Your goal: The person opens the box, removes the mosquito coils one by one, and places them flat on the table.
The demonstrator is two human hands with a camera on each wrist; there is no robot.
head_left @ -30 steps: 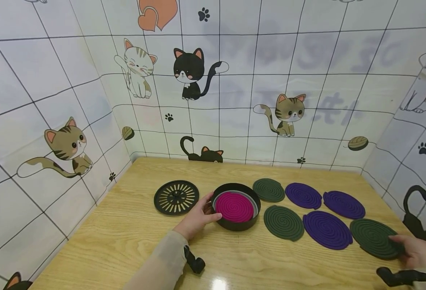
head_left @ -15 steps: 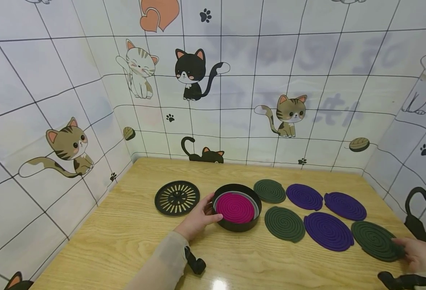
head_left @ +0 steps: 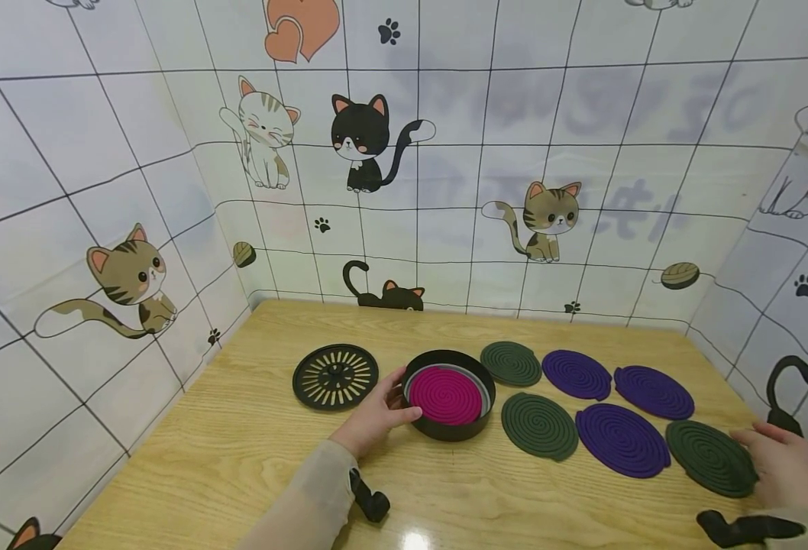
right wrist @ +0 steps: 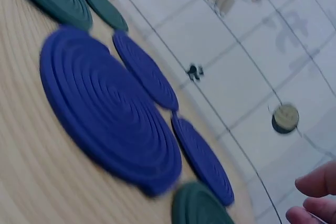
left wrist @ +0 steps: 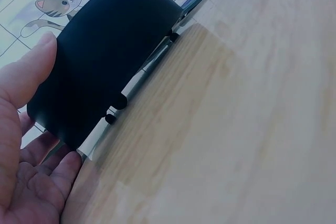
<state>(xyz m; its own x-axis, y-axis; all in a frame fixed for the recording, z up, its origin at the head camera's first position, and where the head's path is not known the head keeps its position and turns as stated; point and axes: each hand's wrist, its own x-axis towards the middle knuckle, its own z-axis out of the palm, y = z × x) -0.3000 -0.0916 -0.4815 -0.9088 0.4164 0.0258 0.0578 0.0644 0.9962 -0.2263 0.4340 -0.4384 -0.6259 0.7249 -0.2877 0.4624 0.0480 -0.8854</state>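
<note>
Left hand on the black holder, right hand off the green coil

Left hand is curled against the near-left wall of the round black holder, thumb on the rim and fingers round the side, as is confirmed in the left wrist view. A magenta coil is seen lying flat inside it. The slotted black lid is set just to the left, apart from the holder.

Right hand is held loosely open just beside the near-right dark green coil; whether the fingertips touch its edge cannot be told. This coil lies flat near the right edge of the desk, with the wall close behind the hand. Bare wood is left open in front of the holder and along the near edge.

Being round, the coils show no long axis; all lie face up. Two more green coils and three purple coils are ranged in two rows between the holder and the right hand.

Compared with a second ago, the right hand has been drawn back off the green coil, which was then under its fingers; the left hand has stayed in place.
</note>
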